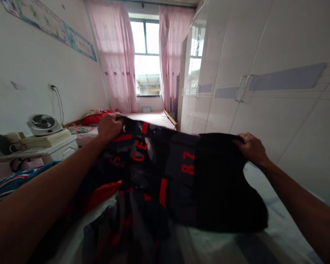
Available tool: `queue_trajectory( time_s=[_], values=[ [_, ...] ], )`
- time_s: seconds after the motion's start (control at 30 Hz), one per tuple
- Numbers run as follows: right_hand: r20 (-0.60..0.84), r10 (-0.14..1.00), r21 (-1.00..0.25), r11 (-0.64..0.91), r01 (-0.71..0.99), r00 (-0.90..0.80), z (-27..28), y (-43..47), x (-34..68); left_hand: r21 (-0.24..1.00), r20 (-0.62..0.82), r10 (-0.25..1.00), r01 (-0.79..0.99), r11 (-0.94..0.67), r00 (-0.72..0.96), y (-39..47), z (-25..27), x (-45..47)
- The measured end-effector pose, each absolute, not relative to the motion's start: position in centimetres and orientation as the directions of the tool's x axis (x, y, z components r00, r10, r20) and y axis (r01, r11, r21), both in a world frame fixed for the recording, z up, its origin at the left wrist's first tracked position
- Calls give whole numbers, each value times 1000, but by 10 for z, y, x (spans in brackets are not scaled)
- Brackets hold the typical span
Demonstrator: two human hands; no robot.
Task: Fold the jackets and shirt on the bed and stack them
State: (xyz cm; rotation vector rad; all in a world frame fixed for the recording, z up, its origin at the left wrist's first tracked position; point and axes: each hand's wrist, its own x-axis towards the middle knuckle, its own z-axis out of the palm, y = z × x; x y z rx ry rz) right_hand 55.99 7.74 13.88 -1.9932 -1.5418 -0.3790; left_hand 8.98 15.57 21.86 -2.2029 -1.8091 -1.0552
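Observation:
A black shirt (178, 168) with grey patches, red lettering and a red "87" is stretched sideways between my two hands. My left hand (110, 125) grips its upper left end, fingers closed on the cloth. At the upper right corner, my right hand (251, 147) pinches the edge of the plain black part. The shirt hangs down from both hands above the bed, its lower part blurred. Below it lies more dark cloth with red marks (112, 227), and I cannot tell where one piece ends and the other begins.
Under the clothes is a bed with a pale sheet (264, 205). Striped blue cloth (19, 179) lies at left, near a cabinet holding a small fan (43, 124). A white wardrobe (236, 66) lines the right side. Another bed (154, 119) stands by the window.

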Motion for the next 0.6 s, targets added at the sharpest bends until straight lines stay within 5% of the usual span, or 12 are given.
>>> queue_trajectory(
  time_s=[0.13, 0.27, 0.37, 0.47, 0.6],
  values=[
    [817, 436, -317, -206, 926, 377, 203, 98, 547, 399, 795, 576, 879, -260, -191, 167, 298, 104],
    [907, 280, -272, -178, 946, 314, 224, 85, 557, 252, 913, 400, 888, -383, -87, 126, 312, 84],
    [888, 390, -203, -145, 968, 245, 184, 57, 575, 30, 850, 509, 950, -309, 138, 77, 252, 54],
    [769, 616, -200, -20, 980, 170, 109, 14, 596, -144, 607, 694, 913, -381, 386, 27, 153, 20],
    [445, 888, -359, 61, 931, 113, 21, -44, 618, 95, 237, 808, 815, -571, 539, -21, 51, -9]
  ],
)
